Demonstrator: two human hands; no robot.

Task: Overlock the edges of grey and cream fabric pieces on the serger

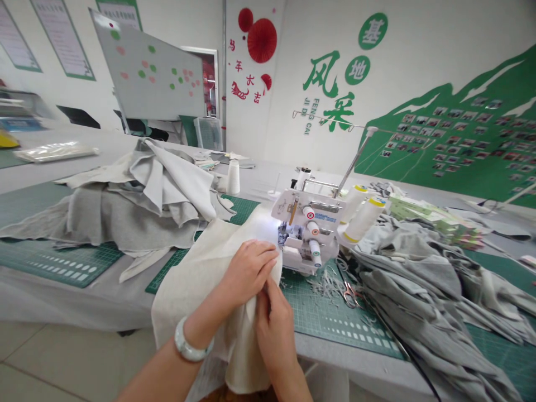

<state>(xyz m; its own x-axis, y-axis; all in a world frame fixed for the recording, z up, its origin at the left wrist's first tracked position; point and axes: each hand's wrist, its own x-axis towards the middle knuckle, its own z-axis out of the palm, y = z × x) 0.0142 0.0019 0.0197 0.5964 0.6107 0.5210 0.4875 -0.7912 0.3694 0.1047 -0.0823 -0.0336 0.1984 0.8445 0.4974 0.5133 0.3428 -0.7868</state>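
Observation:
A cream piece of fabric (188, 285) is spread in front of a white overlock sewing machine (310, 229) and hangs over the table edge toward me. Its right edge runs up to the lit needle area. My left hand (251, 271), a pale bangle (188, 341) on its wrist, lies over the cloth close to the machine, fingers together and gripping the edge. Just below, my right hand (274, 312) pinches the same edge between thumb and fingers. The fingertips of both hands nearly meet. Part of the fabric between them is hidden.
Grey and white fabric pieces (138, 201) are heaped at left; a large grey pile (410, 273) lies right. Scissors (349, 295) and thread scraps (329, 285) rest on the green cutting mat (335, 324). Thread cones (364, 218) stand beside the machine, another cone (233, 177) behind.

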